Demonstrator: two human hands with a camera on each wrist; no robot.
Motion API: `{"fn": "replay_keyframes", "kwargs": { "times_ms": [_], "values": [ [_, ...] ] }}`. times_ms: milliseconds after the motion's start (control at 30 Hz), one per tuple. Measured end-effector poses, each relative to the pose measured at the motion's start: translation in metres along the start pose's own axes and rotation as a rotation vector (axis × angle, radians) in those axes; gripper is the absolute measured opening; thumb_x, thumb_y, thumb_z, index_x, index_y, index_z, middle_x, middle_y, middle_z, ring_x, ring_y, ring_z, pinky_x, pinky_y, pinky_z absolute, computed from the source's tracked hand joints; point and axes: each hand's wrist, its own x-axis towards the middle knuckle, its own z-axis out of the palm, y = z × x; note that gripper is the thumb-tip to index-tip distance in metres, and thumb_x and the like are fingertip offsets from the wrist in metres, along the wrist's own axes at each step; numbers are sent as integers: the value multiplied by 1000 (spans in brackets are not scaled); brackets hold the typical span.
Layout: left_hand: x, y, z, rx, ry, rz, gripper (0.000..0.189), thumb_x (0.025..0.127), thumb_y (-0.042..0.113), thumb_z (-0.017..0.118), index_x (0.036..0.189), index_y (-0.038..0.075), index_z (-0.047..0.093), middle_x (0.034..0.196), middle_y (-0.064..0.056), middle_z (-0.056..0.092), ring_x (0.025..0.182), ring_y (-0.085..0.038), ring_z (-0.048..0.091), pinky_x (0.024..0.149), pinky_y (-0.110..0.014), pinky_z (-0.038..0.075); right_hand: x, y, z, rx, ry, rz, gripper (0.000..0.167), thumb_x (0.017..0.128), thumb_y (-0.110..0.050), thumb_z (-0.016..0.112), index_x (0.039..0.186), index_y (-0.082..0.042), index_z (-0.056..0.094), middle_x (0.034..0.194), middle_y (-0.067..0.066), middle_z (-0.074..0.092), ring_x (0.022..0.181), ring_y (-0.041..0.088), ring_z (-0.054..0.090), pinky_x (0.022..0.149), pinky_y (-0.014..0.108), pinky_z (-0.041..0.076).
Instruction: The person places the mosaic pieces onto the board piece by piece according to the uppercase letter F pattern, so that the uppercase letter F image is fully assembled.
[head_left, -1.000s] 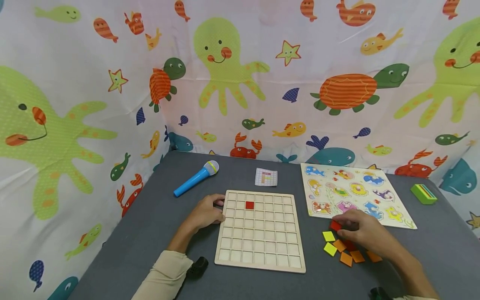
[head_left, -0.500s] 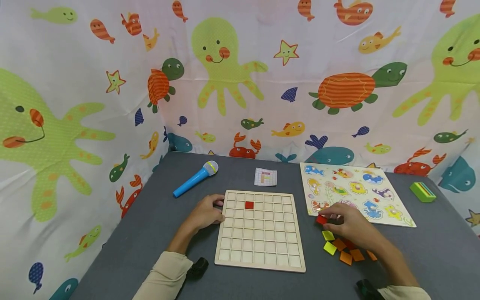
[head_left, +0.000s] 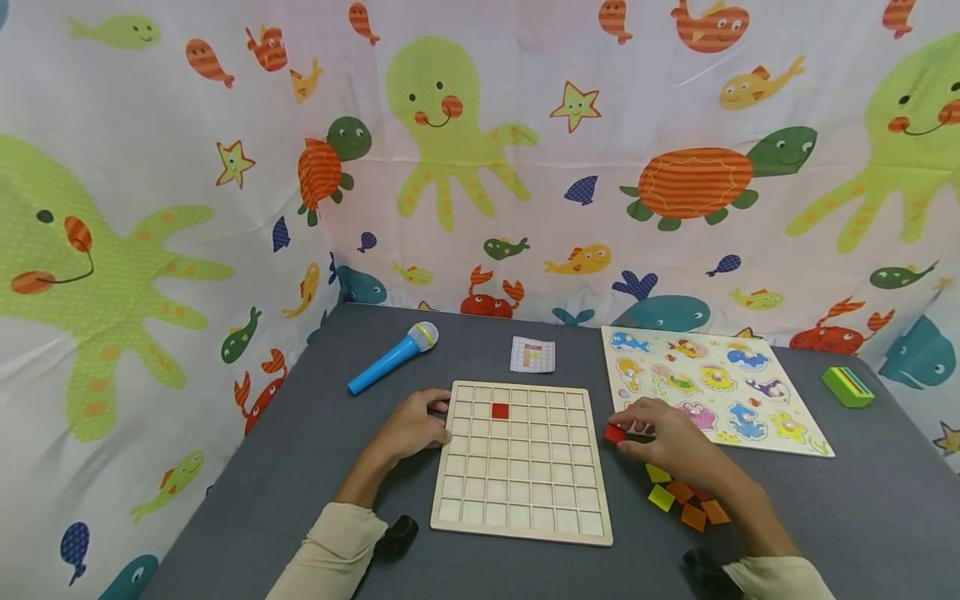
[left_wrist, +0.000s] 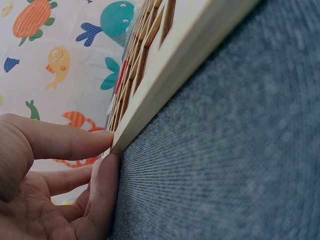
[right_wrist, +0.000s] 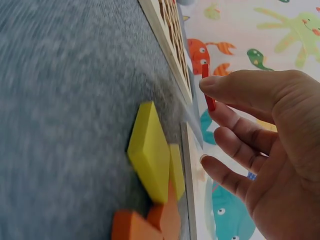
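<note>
A wooden grid board [head_left: 517, 475] lies flat, a red square tile [head_left: 500, 411] in one upper cell. At the board's left edge is my left hand [head_left: 411, 427]; in the left wrist view its thumb [left_wrist: 75, 142] and a finger grip the board's rim [left_wrist: 150, 102]. Between thumb and forefinger, my right hand [head_left: 663, 433] pinches a second red tile [head_left: 614, 432], just off the board's right edge. The right wrist view shows this tile [right_wrist: 205, 71] edge-on, raised off the table, the other fingers loosely spread. Yellow tiles [head_left: 661, 497] and orange tiles [head_left: 693, 517] lie below that hand, partly hidden.
Behind the right hand lies a sea-animal puzzle board [head_left: 720, 379]. Further right sits a green block with coloured layers [head_left: 848, 387]. A small paper grid card [head_left: 532, 355] lies behind the grid board, a blue toy microphone [head_left: 393, 358] at back left. A printed curtain [head_left: 480, 167] hangs behind.
My right hand has carried the red tile leftward from the tile pile to near the grid board's right edge. The left hand keeps its place on the board.
</note>
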Motion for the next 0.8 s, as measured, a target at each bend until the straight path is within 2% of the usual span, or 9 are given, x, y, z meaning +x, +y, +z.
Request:
{"fn": "replay_keyframes", "kwargs": {
  "times_ms": [300, 533, 800],
  "values": [
    [0, -1, 0, -28, -5, 15, 73, 78, -7, 74, 148, 2, 58, 125, -16, 62, 86, -18, 66, 71, -33, 59, 10, -17, 6, 32, -25, -21, 33, 94, -21, 80, 125, -10, 77, 115, 7, 66, 98, 23, 62, 77, 34, 55],
    [-1, -1, 0, -18, 1, 12, 72, 78, -6, 74, 148, 2, 59, 125, -16, 62, 85, -19, 65, 71, -33, 58, 18, -24, 12, 27, -20, -89, 38, 95, -20, 80, 128, -3, 75, 110, 2, 65, 94, 20, 58, 79, 32, 53],
    [-2, 1, -1, -22, -2, 11, 73, 78, -7, 74, 148, 1, 58, 125, -16, 62, 84, -18, 65, 70, -33, 58, 28, -32, 22, 65, -47, -90, 35, 95, -17, 78, 127, -4, 76, 108, 4, 64, 93, 21, 54, 72, 27, 47]
  ]
}}
